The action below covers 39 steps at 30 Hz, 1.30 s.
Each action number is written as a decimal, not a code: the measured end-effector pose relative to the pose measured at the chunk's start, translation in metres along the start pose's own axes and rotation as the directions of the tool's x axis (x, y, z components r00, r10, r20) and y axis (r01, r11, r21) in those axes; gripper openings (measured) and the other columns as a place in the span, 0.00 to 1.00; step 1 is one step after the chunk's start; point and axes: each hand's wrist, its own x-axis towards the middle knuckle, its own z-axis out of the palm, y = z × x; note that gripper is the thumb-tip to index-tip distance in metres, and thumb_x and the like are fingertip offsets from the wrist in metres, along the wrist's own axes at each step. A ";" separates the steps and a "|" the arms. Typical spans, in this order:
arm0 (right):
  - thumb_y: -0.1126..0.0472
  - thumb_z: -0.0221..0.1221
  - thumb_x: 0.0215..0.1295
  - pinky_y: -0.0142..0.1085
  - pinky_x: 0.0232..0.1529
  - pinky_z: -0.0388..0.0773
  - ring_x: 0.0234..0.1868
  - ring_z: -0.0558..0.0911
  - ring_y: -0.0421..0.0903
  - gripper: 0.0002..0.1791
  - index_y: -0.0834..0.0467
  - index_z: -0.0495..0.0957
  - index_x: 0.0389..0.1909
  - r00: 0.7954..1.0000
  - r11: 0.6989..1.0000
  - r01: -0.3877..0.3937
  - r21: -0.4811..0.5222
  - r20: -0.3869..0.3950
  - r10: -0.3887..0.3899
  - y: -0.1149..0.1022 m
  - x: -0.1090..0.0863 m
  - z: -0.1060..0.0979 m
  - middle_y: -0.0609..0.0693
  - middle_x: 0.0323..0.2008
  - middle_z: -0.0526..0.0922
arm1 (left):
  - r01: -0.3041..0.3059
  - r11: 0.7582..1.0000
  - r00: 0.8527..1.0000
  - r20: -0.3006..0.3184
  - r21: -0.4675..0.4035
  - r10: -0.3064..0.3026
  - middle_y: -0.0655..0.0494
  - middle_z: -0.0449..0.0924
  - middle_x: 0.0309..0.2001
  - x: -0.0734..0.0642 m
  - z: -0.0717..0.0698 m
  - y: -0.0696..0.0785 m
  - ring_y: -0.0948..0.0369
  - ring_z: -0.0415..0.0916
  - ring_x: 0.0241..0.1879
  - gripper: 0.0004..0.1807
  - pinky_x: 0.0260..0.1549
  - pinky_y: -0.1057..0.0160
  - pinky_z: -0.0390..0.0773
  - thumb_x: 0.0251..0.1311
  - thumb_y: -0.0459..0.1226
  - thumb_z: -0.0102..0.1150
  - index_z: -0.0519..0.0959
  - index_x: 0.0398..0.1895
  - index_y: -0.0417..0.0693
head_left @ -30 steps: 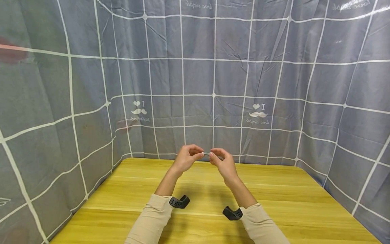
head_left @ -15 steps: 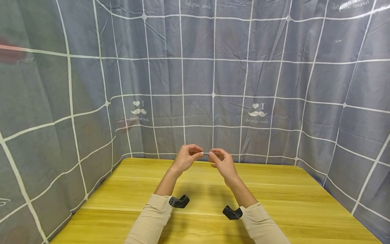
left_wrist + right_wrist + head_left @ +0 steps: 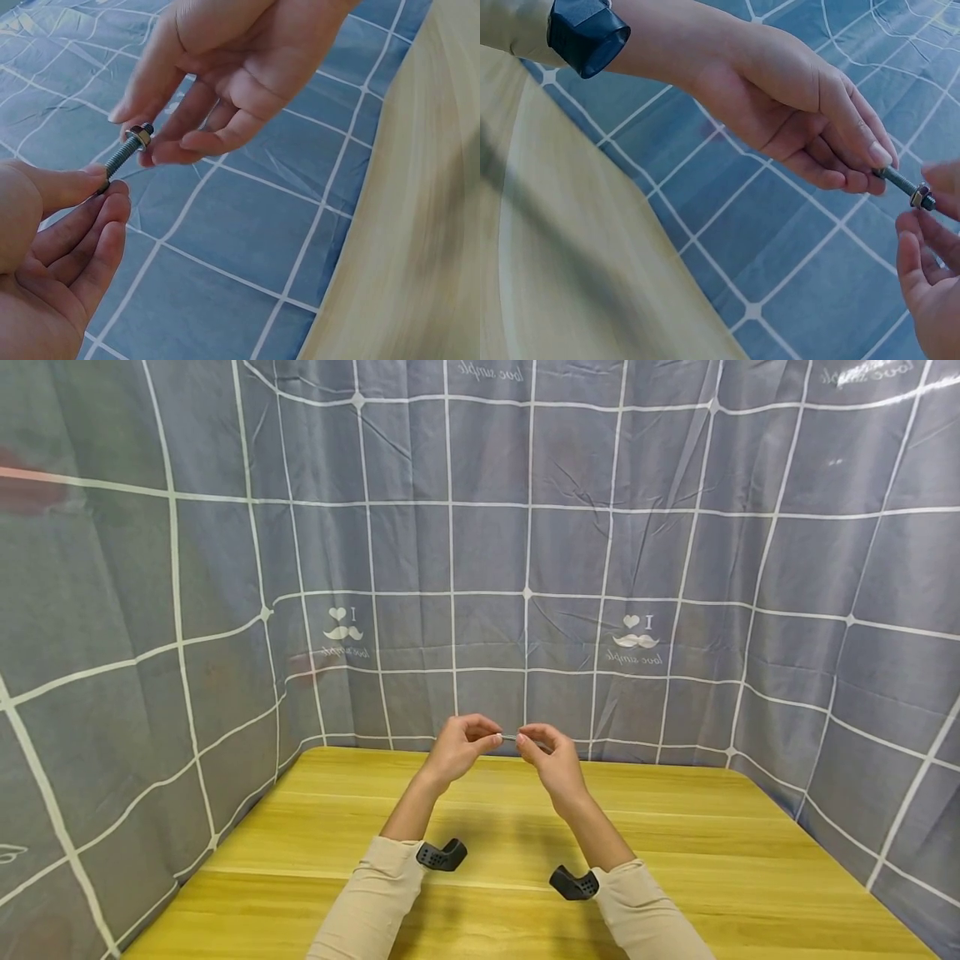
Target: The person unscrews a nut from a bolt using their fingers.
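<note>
My left hand (image 3: 56, 247) pinches one end of a grey threaded bolt (image 3: 122, 156) between thumb and fingertips; that end is mostly hidden. A shiny hex nut (image 3: 138, 136) sits on the thread near the bolt's dark far end (image 3: 148, 127). My right hand (image 3: 941, 277) has its thumb and index finger curled around the nut, its other fingers loosely bent. In the head view, the left hand (image 3: 454, 752) and right hand (image 3: 555, 768) meet over the far table edge, with the bolt (image 3: 508, 737) level between them.
Below the hands lies a yellow wood-grain table (image 3: 495, 843). A grey-blue curtain (image 3: 487, 552) with white grid lines hangs behind and at both sides. Black devices sit at the left wrist (image 3: 442, 856) and right wrist (image 3: 574, 883), beside beige sleeves.
The right thumb and fingers shift slightly at the nut: half a second ago the lower fingers showed farther out, now they are drawn in. The left hand keeps its hold on the bolt.
</note>
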 end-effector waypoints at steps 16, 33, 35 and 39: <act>0.67 0.59 0.77 0.39 0.50 0.81 0.50 0.81 0.60 0.11 0.70 0.80 0.53 0.999 0.999 -0.037 -0.009 0.010 0.038 0.000 -0.003 0.001 0.62 0.47 0.82 | 0.001 1.000 1.000 -0.012 0.004 -0.001 0.42 0.87 0.42 -0.002 0.003 0.003 0.47 0.85 0.43 0.08 0.49 0.42 0.81 0.70 0.29 0.64 0.84 0.47 0.30; 0.71 0.62 0.72 0.37 0.52 0.81 0.55 0.81 0.59 0.15 0.66 0.79 0.58 1.000 0.999 0.002 0.032 0.015 -0.002 -0.005 -0.006 -0.001 0.60 0.57 0.78 | 0.002 1.000 1.000 -0.013 0.003 -0.002 0.42 0.87 0.42 -0.004 0.005 0.009 0.51 0.85 0.42 0.08 0.50 0.40 0.81 0.70 0.30 0.64 0.85 0.46 0.34; 0.69 0.62 0.73 0.38 0.52 0.81 0.54 0.82 0.58 0.17 0.66 0.77 0.60 1.000 0.999 -0.008 0.036 0.013 0.008 -0.005 -0.007 -0.001 0.61 0.58 0.77 | -0.001 1.000 1.000 -0.012 -0.003 0.000 0.38 0.86 0.43 -0.005 0.005 0.009 0.50 0.85 0.42 0.08 0.50 0.38 0.79 0.70 0.30 0.64 0.85 0.47 0.33; 0.66 0.60 0.76 0.37 0.50 0.82 0.49 0.83 0.57 0.13 0.69 0.79 0.55 1.000 0.999 -0.030 0.033 0.000 0.030 -0.004 -0.008 -0.002 0.63 0.51 0.82 | -0.001 1.000 1.000 -0.018 0.004 0.001 0.37 0.86 0.44 -0.007 0.006 0.009 0.50 0.85 0.43 0.08 0.49 0.44 0.82 0.70 0.30 0.64 0.85 0.46 0.34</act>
